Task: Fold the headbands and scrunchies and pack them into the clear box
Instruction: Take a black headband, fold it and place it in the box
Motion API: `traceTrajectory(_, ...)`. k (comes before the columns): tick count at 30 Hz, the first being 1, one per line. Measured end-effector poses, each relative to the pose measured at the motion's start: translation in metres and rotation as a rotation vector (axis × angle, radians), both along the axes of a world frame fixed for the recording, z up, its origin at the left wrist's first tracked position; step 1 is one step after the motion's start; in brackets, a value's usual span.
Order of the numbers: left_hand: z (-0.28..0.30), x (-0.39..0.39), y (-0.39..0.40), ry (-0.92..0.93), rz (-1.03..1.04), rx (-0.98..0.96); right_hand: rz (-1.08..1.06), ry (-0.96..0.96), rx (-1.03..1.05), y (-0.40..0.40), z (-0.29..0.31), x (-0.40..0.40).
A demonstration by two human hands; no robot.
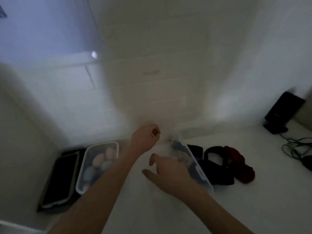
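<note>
Surface: white tabletop (152, 208) against a pale wall, dim and blurred.
Left hand: the left hand (146, 136) reaches forward past the box's far end, curled into a loose fist; whether it holds anything cannot be told.
Right hand: the right hand (168, 173) hovers palm down beside the clear box, thumb and fingers spread, holding nothing.
Clear box: the clear box (199, 171) sits just right of the hands, with bluish items inside, too blurred to identify.
Headbands and scrunchies: a dark headband (214, 154) and red scrunchie (243, 168) lie piled right of the box.
Left side: a lidded container (87, 166) of pale rounded objects, beside a black tablet (62, 179).
Far right: a black device (283, 112) with cables (293, 147).
</note>
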State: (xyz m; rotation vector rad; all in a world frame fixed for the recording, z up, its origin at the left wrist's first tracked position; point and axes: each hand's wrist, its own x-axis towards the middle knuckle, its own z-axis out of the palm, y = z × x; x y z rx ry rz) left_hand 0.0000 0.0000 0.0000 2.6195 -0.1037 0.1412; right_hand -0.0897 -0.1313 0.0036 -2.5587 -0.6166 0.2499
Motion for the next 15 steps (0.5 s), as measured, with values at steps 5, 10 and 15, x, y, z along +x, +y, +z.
traceTrajectory(5,-0.038,0.006,0.004,-0.074,-0.05,0.069,0.058,-0.189,-0.098,0.014,-0.046,-0.008)
traceTrajectory(10,-0.055,-0.002,-0.001,0.056,-0.093,-0.359,0.122,-0.229,-0.155,0.015,-0.06,-0.013)
traceTrajectory(15,-0.056,-0.035,0.009,0.165,-0.056,-0.401,0.173,-0.151,-0.155,0.019,-0.057,-0.022)
